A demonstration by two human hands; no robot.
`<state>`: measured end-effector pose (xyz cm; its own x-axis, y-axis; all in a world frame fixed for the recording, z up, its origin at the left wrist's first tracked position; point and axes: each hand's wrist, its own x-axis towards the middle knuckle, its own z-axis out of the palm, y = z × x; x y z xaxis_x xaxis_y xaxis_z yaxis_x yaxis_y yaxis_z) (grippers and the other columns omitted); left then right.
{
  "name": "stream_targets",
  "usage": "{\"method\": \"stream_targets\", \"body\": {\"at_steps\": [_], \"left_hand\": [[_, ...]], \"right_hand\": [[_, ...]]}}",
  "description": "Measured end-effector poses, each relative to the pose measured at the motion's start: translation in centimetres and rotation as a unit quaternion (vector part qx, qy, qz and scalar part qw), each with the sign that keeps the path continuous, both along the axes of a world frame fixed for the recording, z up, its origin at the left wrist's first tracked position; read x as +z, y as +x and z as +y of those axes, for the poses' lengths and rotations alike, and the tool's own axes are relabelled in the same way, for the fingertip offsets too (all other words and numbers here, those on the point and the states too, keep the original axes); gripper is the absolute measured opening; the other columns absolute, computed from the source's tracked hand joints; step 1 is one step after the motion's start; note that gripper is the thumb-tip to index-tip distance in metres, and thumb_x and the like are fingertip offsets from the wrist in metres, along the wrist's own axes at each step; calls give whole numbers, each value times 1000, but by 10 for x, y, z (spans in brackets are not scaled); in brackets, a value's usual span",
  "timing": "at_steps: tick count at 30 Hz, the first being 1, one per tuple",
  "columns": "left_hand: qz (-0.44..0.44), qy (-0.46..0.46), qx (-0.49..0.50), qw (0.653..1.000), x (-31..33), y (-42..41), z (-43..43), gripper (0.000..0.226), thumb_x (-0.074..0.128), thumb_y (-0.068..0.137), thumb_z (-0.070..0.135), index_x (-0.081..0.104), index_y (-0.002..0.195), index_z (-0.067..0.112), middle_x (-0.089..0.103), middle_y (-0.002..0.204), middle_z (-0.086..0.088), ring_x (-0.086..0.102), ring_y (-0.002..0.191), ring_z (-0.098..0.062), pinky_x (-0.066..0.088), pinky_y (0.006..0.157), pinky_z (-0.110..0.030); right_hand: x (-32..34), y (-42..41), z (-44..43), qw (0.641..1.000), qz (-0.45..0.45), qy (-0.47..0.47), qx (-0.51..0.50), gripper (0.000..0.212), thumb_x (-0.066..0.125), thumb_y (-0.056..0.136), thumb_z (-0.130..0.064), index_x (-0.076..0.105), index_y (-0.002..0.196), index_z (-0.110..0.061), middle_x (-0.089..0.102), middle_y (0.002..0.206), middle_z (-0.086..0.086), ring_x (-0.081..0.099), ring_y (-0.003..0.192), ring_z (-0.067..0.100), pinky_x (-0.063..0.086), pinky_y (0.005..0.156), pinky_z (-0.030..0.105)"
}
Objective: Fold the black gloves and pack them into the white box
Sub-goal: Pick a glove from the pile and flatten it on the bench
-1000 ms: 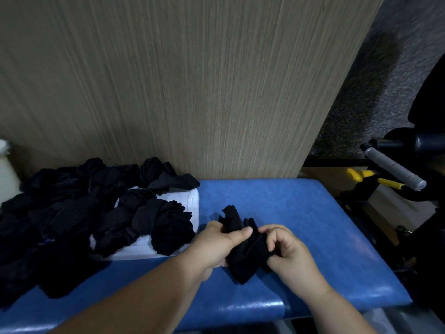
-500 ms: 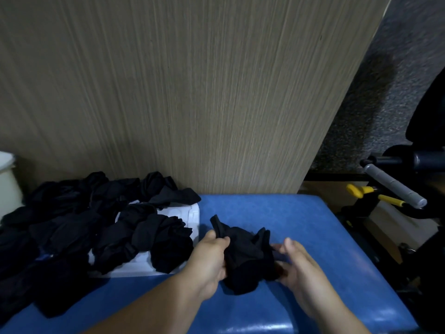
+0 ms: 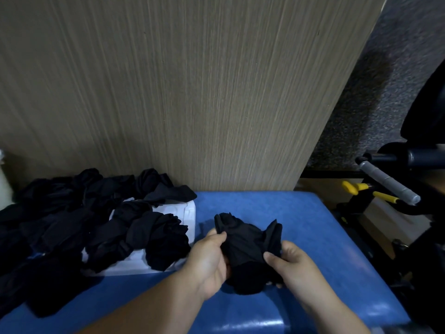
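Observation:
A bunched black glove (image 3: 245,247) lies between my hands over the blue padded surface (image 3: 313,237). My left hand (image 3: 209,261) grips its left side with thumb on top. On the glove's right side my right hand (image 3: 291,263) pinches the fabric, thumb pressed into it. To the left sits the white box (image 3: 190,213), holding several rolled black gloves (image 3: 154,235). A loose pile of black gloves (image 3: 53,213) spreads left of and behind the box.
A tall wood-grain panel (image 3: 192,92) stands right behind the blue surface. At the right there is dark equipment with a grey handle (image 3: 390,186) and yellow parts (image 3: 356,188). A pale object (image 3: 3,179) stands at the far left edge.
My right hand has closed in again and now pinches the glove's right side. The glove bundle sits lower between both hands, its two ends sticking up.

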<state>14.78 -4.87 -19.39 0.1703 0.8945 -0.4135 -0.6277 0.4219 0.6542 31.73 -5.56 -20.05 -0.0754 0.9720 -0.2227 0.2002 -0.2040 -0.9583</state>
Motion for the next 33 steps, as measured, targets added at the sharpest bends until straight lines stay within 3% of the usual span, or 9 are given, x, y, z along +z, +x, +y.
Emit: {"method": "stream_targets", "body": {"at_steps": [3, 7, 14, 16, 19, 21, 24, 28, 33], "left_hand": [[19, 2, -33, 999, -2, -2, 5, 35, 52, 96, 23, 54, 126, 5, 68, 113, -19, 66, 105, -34, 52, 91, -49], [94, 8, -34, 995, -4, 5, 8, 32, 68, 87, 16, 58, 116, 8, 72, 103, -15, 70, 95, -31, 57, 80, -42], [104, 7, 5, 995, -10, 16, 14, 32, 49, 92, -6, 58, 114, 15, 69, 108, -16, 66, 101, -34, 54, 86, -47], [88, 8, 5, 996, -11, 16, 14, 34, 48, 91, -7, 58, 115, 14, 70, 108, -17, 66, 101, -34, 55, 84, -45], [70, 15, 1, 997, -11, 16, 12, 31, 58, 89, -1, 58, 117, 11, 71, 107, -17, 67, 100, -33, 54, 84, -42], [64, 19, 1, 998, -12, 16, 10, 31, 63, 89, 5, 58, 118, 12, 71, 106, -15, 68, 100, -32, 54, 87, -43], [69, 18, -7, 997, -12, 17, 9, 32, 55, 92, -2, 58, 119, 14, 71, 108, -16, 67, 102, -32, 54, 84, -41], [75, 29, -30, 996, -10, 20, 7, 40, 48, 90, -11, 57, 120, 14, 68, 112, -19, 65, 105, -35, 54, 83, -42], [146, 52, -22, 988, -8, 23, 8, 53, 54, 85, -14, 47, 129, 14, 66, 114, -17, 65, 105, -31, 54, 88, -39]], "right_hand": [[-1, 3, -1, 1000, -9, 11, 7, 20, 65, 88, -4, 63, 105, -14, 75, 91, 6, 72, 86, 21, 56, 84, 40], [-2, 4, -2, 999, 1, 39, 5, 26, 68, 87, -7, 61, 108, -20, 74, 95, 3, 71, 92, 19, 55, 83, 35], [1, 9, 0, 996, -7, 90, -19, 22, 65, 89, -12, 47, 98, -20, 72, 83, 9, 70, 78, 27, 55, 74, 44], [3, 11, -1, 996, 20, 90, 3, 19, 67, 88, -25, 50, 94, -21, 68, 85, 8, 64, 76, 27, 51, 72, 43], [2, 13, 0, 994, 82, 64, 27, 28, 61, 79, -46, 57, 89, -20, 59, 81, 1, 53, 74, 15, 42, 68, 30], [2, 12, 1, 994, 91, 51, 35, 23, 51, 90, -41, 61, 88, -21, 61, 81, -2, 55, 71, 10, 42, 64, 25], [0, 13, 5, 997, 28, 63, 32, 27, 43, 101, -32, 62, 84, -24, 60, 76, -6, 53, 68, 7, 41, 63, 23], [-3, 11, 9, 996, 47, 62, 48, 16, 54, 95, -12, 54, 80, -17, 50, 73, 2, 45, 68, 17, 39, 61, 29], [-3, 6, 14, 995, 75, 56, -29, 16, 58, 90, 3, 57, 93, -13, 64, 81, -7, 60, 64, 10, 49, 55, 22]]}}
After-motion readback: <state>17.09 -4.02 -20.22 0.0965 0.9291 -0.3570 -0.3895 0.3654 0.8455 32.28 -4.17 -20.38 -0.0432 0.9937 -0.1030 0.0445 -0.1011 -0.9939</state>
